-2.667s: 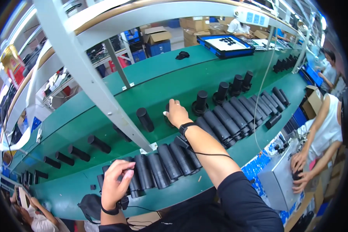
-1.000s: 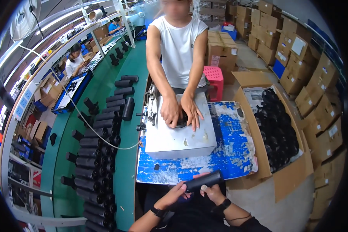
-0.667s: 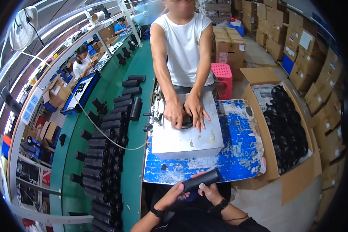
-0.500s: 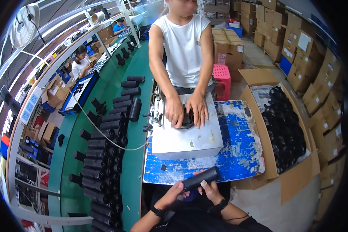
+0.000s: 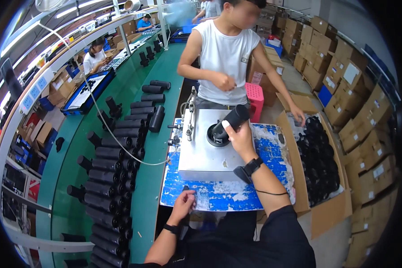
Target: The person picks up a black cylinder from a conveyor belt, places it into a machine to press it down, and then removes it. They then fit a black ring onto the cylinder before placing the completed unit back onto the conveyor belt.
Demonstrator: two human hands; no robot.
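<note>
My right hand [image 5: 241,138] grips a black cylinder [image 5: 237,117], tilted with its upper end to the right. Its lower end meets a black round ring [image 5: 217,136] on top of a silver metal box [image 5: 201,161]; how far it sits inside cannot be made out. Close to the front edge of the blue board [image 5: 223,194], my left hand [image 5: 183,206] has its fingers curled in, with nothing visible in them. Just beyond those fingers lies a small dark piece [image 5: 186,188]. A clamp-like metal fitting [image 5: 190,117] stands at the box's left side.
Black cylinders [image 5: 103,176] lie in rows on the green bench [image 5: 149,178] to the left. A thin hose [image 5: 116,142] loops across it. At the right, an open carton [image 5: 299,178] holds black parts; a co-worker opposite reaches a hand [image 5: 297,114] into it. Behind stands a pink stool [image 5: 254,100].
My right hand has carried the cylinder forward from my lap to the box's ring. My left hand has let go of it. The co-worker's hands have left the ring, one moving to the carton.
</note>
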